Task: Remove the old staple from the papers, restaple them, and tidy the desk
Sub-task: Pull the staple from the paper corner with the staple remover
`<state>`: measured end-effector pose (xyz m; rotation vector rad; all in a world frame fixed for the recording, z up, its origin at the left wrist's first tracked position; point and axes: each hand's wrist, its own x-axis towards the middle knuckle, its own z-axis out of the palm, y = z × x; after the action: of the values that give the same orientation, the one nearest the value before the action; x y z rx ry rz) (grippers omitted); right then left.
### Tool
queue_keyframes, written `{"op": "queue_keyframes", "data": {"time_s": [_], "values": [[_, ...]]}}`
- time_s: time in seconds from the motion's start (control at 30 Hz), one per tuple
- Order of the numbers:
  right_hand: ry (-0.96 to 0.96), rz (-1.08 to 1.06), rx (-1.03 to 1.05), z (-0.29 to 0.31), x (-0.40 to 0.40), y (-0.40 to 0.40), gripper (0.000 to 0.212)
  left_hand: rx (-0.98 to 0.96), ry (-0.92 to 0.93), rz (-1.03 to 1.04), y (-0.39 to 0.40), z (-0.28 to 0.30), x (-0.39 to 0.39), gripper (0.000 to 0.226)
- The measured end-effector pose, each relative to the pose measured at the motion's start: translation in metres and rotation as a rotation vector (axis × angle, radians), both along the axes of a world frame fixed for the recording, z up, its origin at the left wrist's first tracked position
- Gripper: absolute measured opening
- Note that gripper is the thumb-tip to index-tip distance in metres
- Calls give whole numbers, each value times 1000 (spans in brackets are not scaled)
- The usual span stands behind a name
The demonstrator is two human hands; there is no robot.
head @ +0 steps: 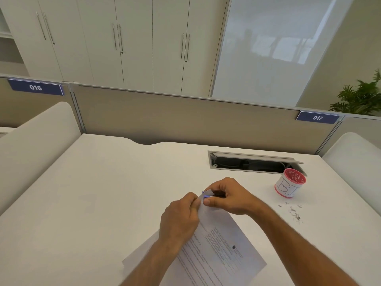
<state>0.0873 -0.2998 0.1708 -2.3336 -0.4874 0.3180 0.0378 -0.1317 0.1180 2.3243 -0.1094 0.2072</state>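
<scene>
Printed papers (pixel 222 250) lie on the white desk (pixel 107 193) in front of me, their far corner lifted. My left hand (pixel 181 217) pinches that corner from the left. My right hand (pixel 228 196) grips a small blue and black tool (pixel 206 196) clamped over the same corner; most of the tool is hidden by my fingers, and I cannot tell whether it is a stapler or a staple remover. Loose bent staples (pixel 294 213) lie scattered on the desk to the right.
A small red-rimmed cup (pixel 289 185) with a handwritten paper label stands at the right, holding small scraps. Behind it is an open cable tray (pixel 253 164) set into the desk. A beige partition (pixel 185 118) closes the far edge.
</scene>
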Motion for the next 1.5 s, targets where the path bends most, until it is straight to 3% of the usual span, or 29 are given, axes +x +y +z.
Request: {"op": "queue_keyframes", "data": {"time_s": [0.37, 1.3, 1.5], "values": [[-183, 15, -33, -12, -6, 3, 42, -30, -49, 23, -3, 2, 0, 24], [-217, 15, 47, -20, -10, 2, 51, -87, -62, 66, -2, 3, 3, 27], [-110, -111, 258, -23, -7, -7, 35, -93, -32, 87, 0, 0, 5, 25]]}}
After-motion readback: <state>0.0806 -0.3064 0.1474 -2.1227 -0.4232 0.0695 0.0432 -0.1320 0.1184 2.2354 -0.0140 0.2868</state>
